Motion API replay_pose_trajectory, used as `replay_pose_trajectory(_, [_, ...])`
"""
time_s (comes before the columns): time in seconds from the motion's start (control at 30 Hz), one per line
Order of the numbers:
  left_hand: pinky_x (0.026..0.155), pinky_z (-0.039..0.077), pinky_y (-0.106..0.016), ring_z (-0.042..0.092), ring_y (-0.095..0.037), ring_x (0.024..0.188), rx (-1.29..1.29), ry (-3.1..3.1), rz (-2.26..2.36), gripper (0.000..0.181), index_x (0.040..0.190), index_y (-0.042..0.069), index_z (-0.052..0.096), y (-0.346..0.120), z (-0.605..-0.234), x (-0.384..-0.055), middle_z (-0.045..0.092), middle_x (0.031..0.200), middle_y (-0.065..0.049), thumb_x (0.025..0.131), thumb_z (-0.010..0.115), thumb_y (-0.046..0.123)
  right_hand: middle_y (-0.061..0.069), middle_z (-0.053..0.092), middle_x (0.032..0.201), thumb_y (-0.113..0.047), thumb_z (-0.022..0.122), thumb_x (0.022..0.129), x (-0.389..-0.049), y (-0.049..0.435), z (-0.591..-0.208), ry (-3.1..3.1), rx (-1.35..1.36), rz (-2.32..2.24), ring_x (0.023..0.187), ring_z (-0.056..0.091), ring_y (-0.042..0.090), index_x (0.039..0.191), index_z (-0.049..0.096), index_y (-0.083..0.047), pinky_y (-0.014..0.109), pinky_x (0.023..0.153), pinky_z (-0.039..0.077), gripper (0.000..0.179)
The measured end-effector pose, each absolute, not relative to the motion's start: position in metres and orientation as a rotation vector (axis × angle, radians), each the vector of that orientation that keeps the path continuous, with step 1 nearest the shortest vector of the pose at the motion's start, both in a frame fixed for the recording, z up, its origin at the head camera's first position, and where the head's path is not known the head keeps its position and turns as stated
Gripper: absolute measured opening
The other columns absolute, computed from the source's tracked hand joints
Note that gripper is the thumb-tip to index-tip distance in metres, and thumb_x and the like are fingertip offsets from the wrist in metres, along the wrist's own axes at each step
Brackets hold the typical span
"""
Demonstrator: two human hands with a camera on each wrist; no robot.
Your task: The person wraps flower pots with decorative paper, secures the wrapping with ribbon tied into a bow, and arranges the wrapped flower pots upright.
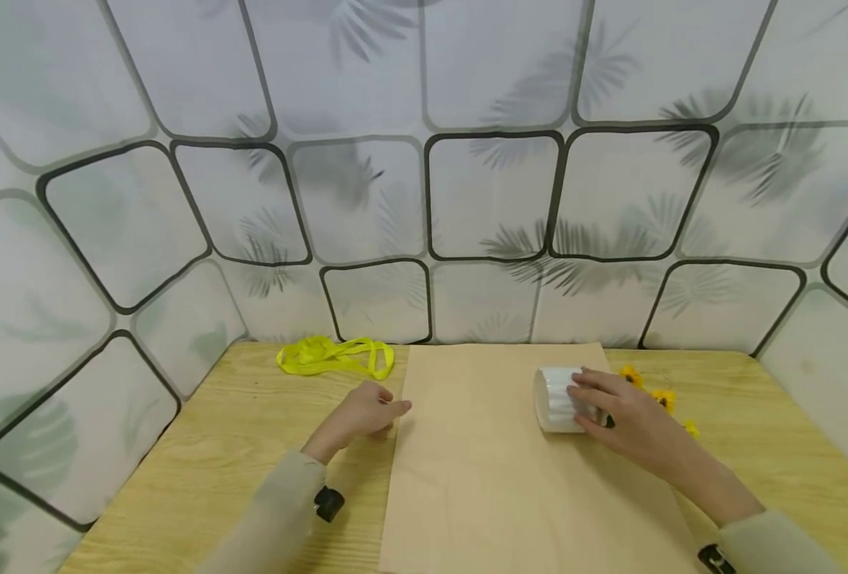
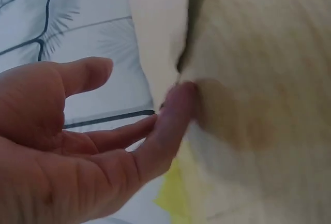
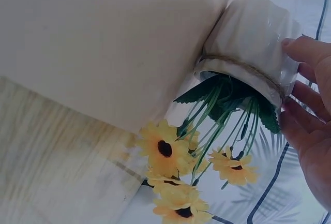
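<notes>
The white pot (image 1: 562, 402) lies on its side at the far right of a light tan sheet (image 1: 481, 478), its base toward the left and its mouth toward the right. The person's right hand (image 1: 628, 414) holds it, thumb and fingers spread about its ribbed, glossy wall. From the mouth come yellow flowers (image 3: 164, 149) with dark centres, thin stems and green leaves (image 3: 225, 97), reaching past the sheet's right edge; a cord of twine (image 3: 248, 68) rings the pot near its rim. The left hand (image 1: 363, 414) is at the sheet's left edge — thumb well apart from the fingers, nothing gripped between them, a fingertip at or just beside the edge; whether it touches cannot be told. The sheet covers the middle of the wood-grained counter (image 1: 237, 414), its far edge at the counter's far edge and its near part running out of view. Between the hands there is a broad stretch of sheet, giving room to move left or near. A bright yellow ribbon (image 1: 316, 351) lies loosely looped on the far left of the counter, beyond the left hand. Behind stands a pale backdrop (image 1: 496, 191) — dark rounded outlines and grey fronds — closing off the far side.
</notes>
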State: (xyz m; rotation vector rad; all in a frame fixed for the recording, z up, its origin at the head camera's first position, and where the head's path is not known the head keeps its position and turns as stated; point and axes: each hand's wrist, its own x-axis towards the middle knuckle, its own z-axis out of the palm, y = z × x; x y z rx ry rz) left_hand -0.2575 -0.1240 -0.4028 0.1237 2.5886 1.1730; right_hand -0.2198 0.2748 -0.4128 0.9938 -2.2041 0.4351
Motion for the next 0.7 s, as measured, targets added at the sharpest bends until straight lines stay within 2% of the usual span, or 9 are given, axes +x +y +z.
replay_pose_trajectory(0.07, [0.069,0.058,-0.031,0.058,-0.018,0.073,0.083,2.449,1.317,0.038,0.107,-0.01,0.063,-0.129,-0.405,-0.257,0.06,0.089,-0.014,0.103,0.063,0.028,0.018,0.072,0.116,-0.053,0.041,0.103,-0.219,0.275,-0.413,-2.205,0.989,0.436,0.106,0.07,0.039,0.112,0.077,-0.004,0.028,0.086,0.056,0.061])
replay_pose_trajectory(0.1, [0.071,0.06,-0.032,0.064,-0.02,0.082,0.062,2.395,1.377,0.039,0.111,-0.011,0.062,-0.131,-0.406,-0.257,0.062,0.099,-0.014,0.103,0.062,0.027,0.018,0.072,0.117,-0.053,0.041,0.103,-0.22,0.276,-0.413,-2.207,0.988,0.438,0.106,0.071,0.038,0.113,0.077,-0.004,0.028,0.085,0.056,0.061])
replay_pose_trajectory(0.17, [0.078,0.063,-0.035,0.067,-0.029,0.108,-0.003,2.295,1.48,0.052,0.136,-0.012,0.053,-0.132,-0.406,-0.256,0.059,0.126,-0.021,0.104,0.061,0.027,0.017,0.072,0.117,-0.053,0.041,0.102,-0.22,0.276,-0.413,-2.208,0.992,0.445,0.105,0.071,0.037,0.113,0.076,-0.005,0.03,0.083,0.057,0.061])
replay_pose_trajectory(0.27, [0.083,0.063,-0.036,0.059,-0.034,0.127,-0.102,2.192,1.567,0.062,0.149,-0.011,0.041,-0.13,-0.407,-0.257,0.049,0.146,-0.025,0.104,0.062,0.026,0.017,0.072,0.116,-0.053,0.043,0.102,-0.222,0.276,-0.414,-2.204,1.0,0.46,0.103,0.071,0.037,0.114,0.076,-0.004,0.028,0.083,0.056,0.06])
replay_pose_trajectory(0.3, [0.083,0.063,-0.035,0.06,-0.031,0.123,-0.127,2.175,1.578,0.062,0.15,-0.01,0.04,-0.129,-0.407,-0.258,0.05,0.145,-0.024,0.104,0.062,0.026,0.017,0.072,0.117,-0.053,0.043,0.102,-0.222,0.276,-0.414,-2.203,1.0,0.465,0.102,0.071,0.036,0.114,0.076,-0.005,0.025,0.084,0.056,0.06])
replay_pose_trajectory(0.43, [0.075,0.061,-0.029,0.062,-0.019,0.1,-0.193,2.167,1.603,0.06,0.149,-0.007,0.043,-0.124,-0.408,-0.261,0.061,0.131,-0.016,0.102,0.064,0.024,0.016,0.072,0.117,-0.054,0.044,0.101,-0.222,0.277,-0.415,-2.207,0.987,0.463,0.102,0.071,0.036,0.115,0.076,-0.006,0.022,0.085,0.055,0.059])
replay_pose_trajectory(0.53, [0.064,0.052,-0.025,0.055,-0.014,0.078,-0.175,2.168,1.612,0.045,0.135,-0.006,0.055,-0.121,-0.41,-0.263,0.064,0.099,-0.008,0.102,0.064,0.023,0.016,0.072,0.118,-0.048,0.058,0.098,-0.221,0.277,-0.414,-2.228,0.971,0.451,0.105,0.071,0.036,0.117,0.075,-0.006,0.033,0.081,0.058,0.049])
replay_pose_trajectory(0.6, [0.059,0.041,-0.024,0.046,-0.014,0.065,-0.132,2.174,1.606,0.03,0.116,-0.004,0.061,-0.12,-0.411,-0.264,0.056,0.077,-0.002,0.102,0.063,0.022,0.016,0.072,0.119,-0.036,0.078,0.09,-0.221,0.277,-0.414,-2.25,0.964,0.448,0.105,0.071,0.036,0.118,0.075,-0.006,0.041,0.078,0.059,0.041])
replay_pose_trajectory(0.7, [0.057,0.033,-0.025,0.036,-0.013,0.058,-0.073,2.208,1.58,0.022,0.104,-0.003,0.062,-0.118,-0.413,-0.264,0.044,0.066,0.0,0.102,0.062,0.02,0.016,0.071,0.12,-0.011,0.094,0.069,-0.22,0.277,-0.414,-2.274,0.952,0.441,0.105,0.071,0.036,0.119,0.074,-0.006,0.047,0.076,0.059,0.054])
